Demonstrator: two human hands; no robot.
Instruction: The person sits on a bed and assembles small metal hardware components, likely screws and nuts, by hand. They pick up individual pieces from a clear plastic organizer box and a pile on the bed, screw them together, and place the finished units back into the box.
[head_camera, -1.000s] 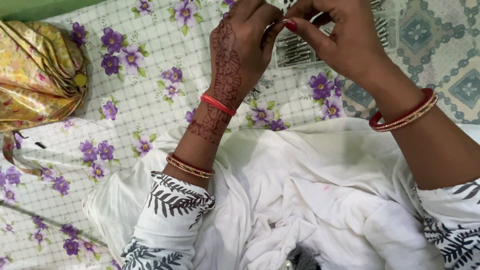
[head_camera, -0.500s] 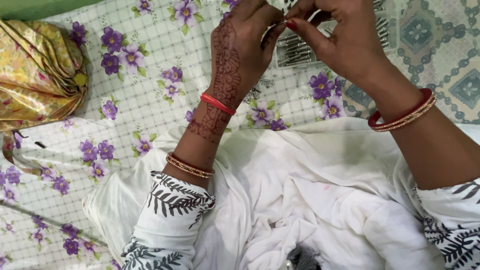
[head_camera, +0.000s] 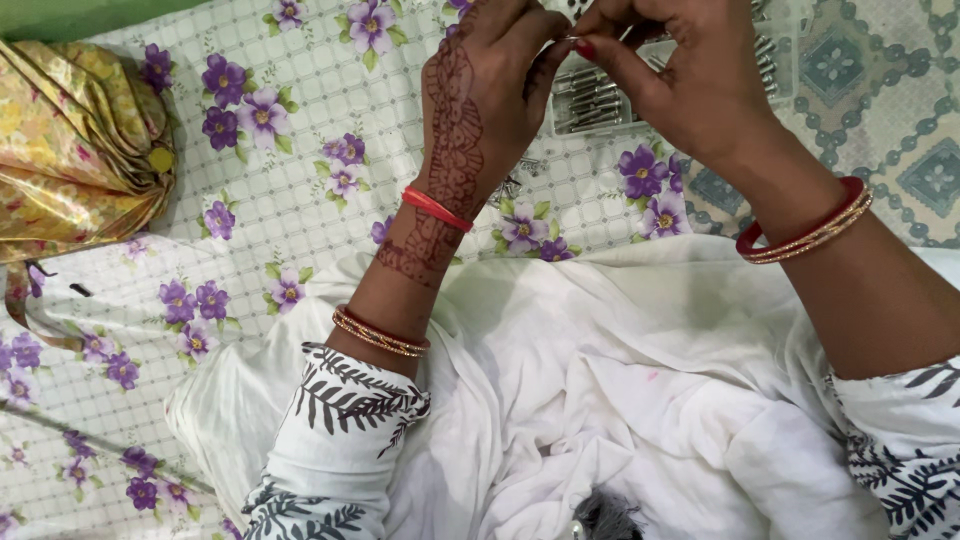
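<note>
While seen from the head view, left hand (head_camera: 480, 90) and right hand (head_camera: 690, 85) raised together near the top edge, fingertips meeting. Both grips narrow, pinched on one small metal pin (head_camera: 568, 38), too small to identify further. Directly below the hands, a clear tray of metal pins (head_camera: 600, 100), resting on the floral bedsheet (head_camera: 300, 150). Gold fabric bundle (head_camera: 70, 140) well apart at left. White cloth (head_camera: 640, 380) spread across the lap.
</note>
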